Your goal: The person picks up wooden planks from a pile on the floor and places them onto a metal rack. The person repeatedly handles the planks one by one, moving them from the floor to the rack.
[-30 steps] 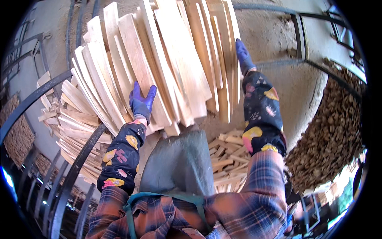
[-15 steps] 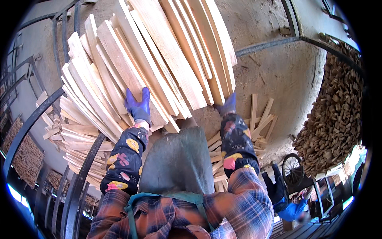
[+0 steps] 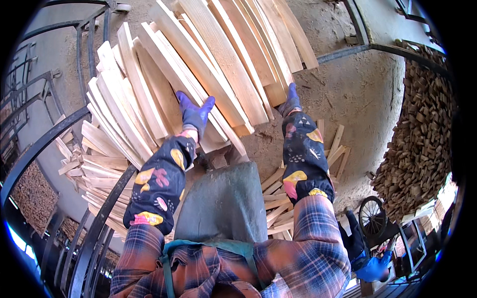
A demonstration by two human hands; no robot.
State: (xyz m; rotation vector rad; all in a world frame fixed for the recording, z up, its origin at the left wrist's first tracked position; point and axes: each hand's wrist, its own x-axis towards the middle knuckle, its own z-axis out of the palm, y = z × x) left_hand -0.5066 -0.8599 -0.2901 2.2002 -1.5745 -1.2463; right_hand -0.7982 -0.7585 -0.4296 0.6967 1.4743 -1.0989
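Observation:
Long pale wooden planks (image 3: 218, 64) lie fanned side by side in front of me, their near ends uneven. My left hand (image 3: 195, 113), in a purple glove, rests on the planks near their ends, with thumb and fingers spread apart. At the right side of the stack, my right hand (image 3: 290, 103), gloved alike, touches the end of a plank (image 3: 276, 93). Its visible finger points up along the plank's edge, and part of the hand is hidden. Dark patterned sleeve covers reach over both forearms. A dark apron (image 3: 221, 203) hangs below and between my arms.
Dark metal rails (image 3: 42, 151) frame the left side. Shorter wood pieces (image 3: 107, 174) lie at left, others (image 3: 278, 203) beyond the apron. A large wood pile (image 3: 415, 134) stands at right, near a spoked wheel (image 3: 372, 217) and a person in blue (image 3: 370, 265).
Both hands have moved farther from me, the left one also to the right. The planks have shifted, and two at the right now spread away from the others.

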